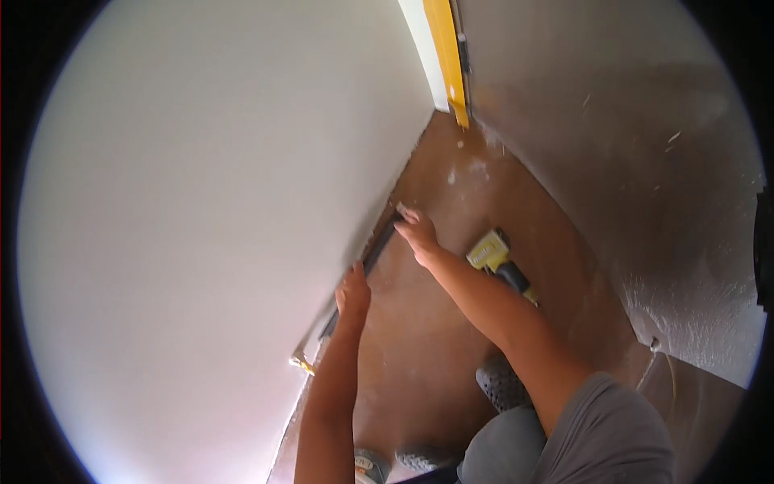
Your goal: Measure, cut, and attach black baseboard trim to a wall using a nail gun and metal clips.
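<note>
A long, narrow dark grey strip (380,248) lies along the foot of the white wall, at the line where wall meets floor. My left hand (353,297) grips it near its middle, with the fingers closed over its upper edge. Farther along, my right hand (418,235) is closed at the strip's far end. Its fingertips are close to the wall and partly hidden. To the right of my right forearm, a yellow-green and black nail gun (490,252) lies on its side on the brown floor, apart from both hands.
The white wall (218,202) fills the left. A yellow strip (447,56) runs up the far corner beside a dark grey panel (613,121). A small white and yellow piece (301,365) sits by the wall near my left forearm. A thin cord (673,371) hangs at right.
</note>
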`<action>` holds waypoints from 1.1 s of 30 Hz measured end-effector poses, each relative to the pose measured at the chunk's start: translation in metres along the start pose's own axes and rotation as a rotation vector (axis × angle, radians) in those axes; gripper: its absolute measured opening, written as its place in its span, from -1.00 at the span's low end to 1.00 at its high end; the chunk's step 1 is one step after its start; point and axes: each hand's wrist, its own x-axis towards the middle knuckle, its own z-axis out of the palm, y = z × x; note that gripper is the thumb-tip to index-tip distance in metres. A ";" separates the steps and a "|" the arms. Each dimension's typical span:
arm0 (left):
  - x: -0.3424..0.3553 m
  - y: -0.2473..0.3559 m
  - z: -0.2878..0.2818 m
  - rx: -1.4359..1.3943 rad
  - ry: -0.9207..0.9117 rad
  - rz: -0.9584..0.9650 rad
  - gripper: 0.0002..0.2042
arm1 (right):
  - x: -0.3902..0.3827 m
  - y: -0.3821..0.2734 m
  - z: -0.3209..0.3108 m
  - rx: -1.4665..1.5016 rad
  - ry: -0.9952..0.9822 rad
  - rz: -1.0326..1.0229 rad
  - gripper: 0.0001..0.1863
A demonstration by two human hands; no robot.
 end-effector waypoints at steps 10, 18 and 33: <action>-0.009 -0.016 0.006 0.000 0.277 -0.120 -0.70 | -0.050 0.016 0.069 -0.331 -0.237 -0.122 -0.15; -0.049 -0.007 0.025 -0.390 0.466 -0.174 -0.85 | -0.046 0.034 0.067 -0.603 -0.243 -0.261 -0.09; -0.019 -0.009 0.041 -1.516 0.445 -0.834 -0.47 | -0.027 0.027 0.030 -0.280 -0.436 -0.107 -0.16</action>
